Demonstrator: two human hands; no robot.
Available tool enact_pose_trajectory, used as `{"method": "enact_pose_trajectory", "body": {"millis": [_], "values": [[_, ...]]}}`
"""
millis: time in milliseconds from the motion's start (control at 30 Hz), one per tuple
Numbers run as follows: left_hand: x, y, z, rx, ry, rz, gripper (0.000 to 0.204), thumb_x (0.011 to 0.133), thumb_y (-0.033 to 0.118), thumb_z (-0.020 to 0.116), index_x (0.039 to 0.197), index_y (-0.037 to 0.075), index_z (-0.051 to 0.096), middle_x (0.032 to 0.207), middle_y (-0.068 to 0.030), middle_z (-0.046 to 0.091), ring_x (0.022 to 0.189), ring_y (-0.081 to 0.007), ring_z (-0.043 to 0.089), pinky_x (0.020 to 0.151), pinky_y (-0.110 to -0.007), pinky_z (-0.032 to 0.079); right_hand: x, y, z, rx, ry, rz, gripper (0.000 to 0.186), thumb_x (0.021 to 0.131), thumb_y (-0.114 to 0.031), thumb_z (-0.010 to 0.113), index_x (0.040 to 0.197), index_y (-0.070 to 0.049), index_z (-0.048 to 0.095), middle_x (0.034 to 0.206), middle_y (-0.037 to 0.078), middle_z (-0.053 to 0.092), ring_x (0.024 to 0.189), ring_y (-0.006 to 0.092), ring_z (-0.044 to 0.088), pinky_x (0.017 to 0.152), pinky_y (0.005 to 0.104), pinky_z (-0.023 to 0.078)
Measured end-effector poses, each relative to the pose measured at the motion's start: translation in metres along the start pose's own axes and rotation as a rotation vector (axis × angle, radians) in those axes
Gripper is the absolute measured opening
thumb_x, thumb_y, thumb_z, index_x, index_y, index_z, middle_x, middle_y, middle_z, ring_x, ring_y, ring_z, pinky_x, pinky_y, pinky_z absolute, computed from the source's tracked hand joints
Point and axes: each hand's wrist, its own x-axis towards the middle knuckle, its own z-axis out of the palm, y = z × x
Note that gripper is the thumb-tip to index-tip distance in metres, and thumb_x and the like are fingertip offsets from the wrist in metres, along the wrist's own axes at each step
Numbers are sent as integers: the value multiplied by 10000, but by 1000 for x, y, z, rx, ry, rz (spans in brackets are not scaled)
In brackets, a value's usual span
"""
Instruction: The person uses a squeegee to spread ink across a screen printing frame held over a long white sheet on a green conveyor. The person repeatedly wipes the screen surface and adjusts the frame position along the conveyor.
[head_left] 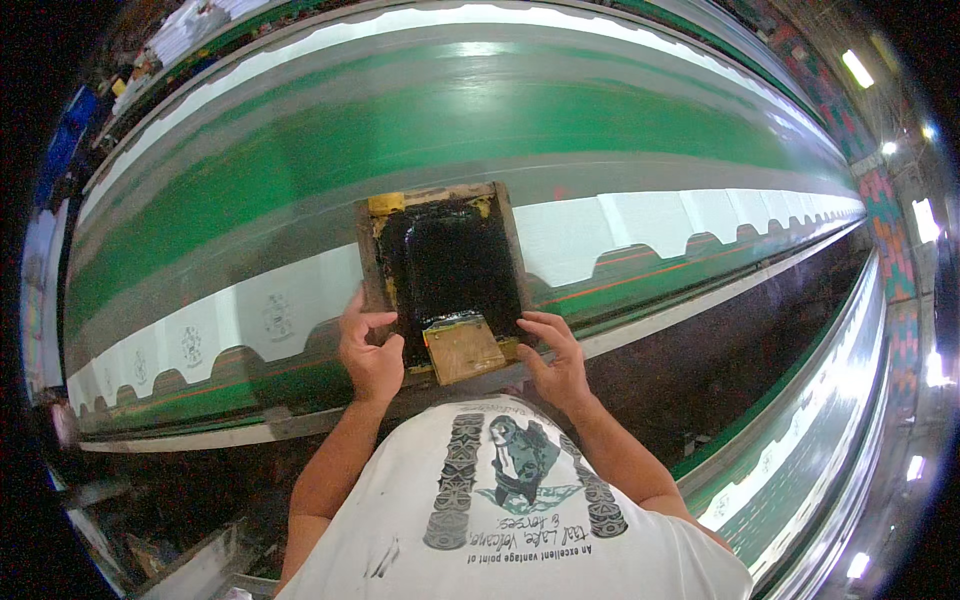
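Observation:
A wooden screen printing frame [511,245] with black ink on its mesh lies over the near strip of white fabric pieces, in front of my body. My left hand [372,355] grips its left side near the lower corner, thumb and fingers bent. On the opposite side my right hand [556,362] holds the lower right corner, thumb below and fingers on the edge. Between the hands a wooden squeegee [466,350] rests inside the frame at its near end, its blade edge in the ink. Yellow tape or paint [386,204] marks the frame's far left corner.
The long green table [420,120] curves across the view. White fabric pieces with dark printed motifs [192,345] lie left of the frame; plain white pieces [650,222] lie to its right. Another long table [770,460] stands at the right, beyond a dark aisle.

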Motion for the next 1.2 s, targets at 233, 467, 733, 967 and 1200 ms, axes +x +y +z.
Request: {"method": "enact_pose_trajectory", "body": {"millis": [233, 467, 733, 967, 1200], "values": [[-26, 27, 149, -33, 37, 87, 299, 734, -71, 736, 1001, 52, 787, 1611, -338, 562, 1532, -450, 518, 1298, -506, 352, 11, 67, -123, -125, 65, -124, 481, 867, -45, 874, 1335, -84, 770, 1453, 158, 708, 1417, 389, 612, 1213, 508, 475], [-35, 47, 226, -88, 40, 52, 293, 732, -74, 751, 989, 62, 792, 1612, -330, 566, 1518, -448, 531, 1280, -489, 381, 14, 107, -189, -158, 29, -117, 481, 879, -40, 858, 1346, -111, 764, 1463, 140, 702, 1446, 406, 583, 1243, 523, 439], [-39, 48, 239, -69, 35, -65, 247, 747, -85, 749, 944, 61, 784, 1643, -299, 553, 1541, -428, 519, 1281, -489, 383, 18, 119, -207, -199, -17, -134, 417, 917, -101, 850, 1325, -90, 761, 1467, 144, 696, 1459, 408, 572, 1237, 551, 437], [-35, 45, 238, -30, 5, -130, 174, 777, -51, 744, 917, 47, 776, 1644, -313, 548, 1542, -431, 521, 1276, -501, 392, 29, 73, -183, -482, -259, -473, 504, 887, -178, 888, 1363, -121, 734, 1454, 125, 671, 1436, 402, 577, 1190, 568, 466], [-33, 45, 232, 73, -58, -80, 205, 829, 24, 764, 1030, 32, 803, 1595, -321, 580, 1499, -432, 561, 1253, -490, 426, 67, 37, -162, -730, -500, -432, 646, 781, 37, 796, 1408, -73, 684, 1399, 133, 701, 1308, 377, 629, 1125, 503, 509]]}}
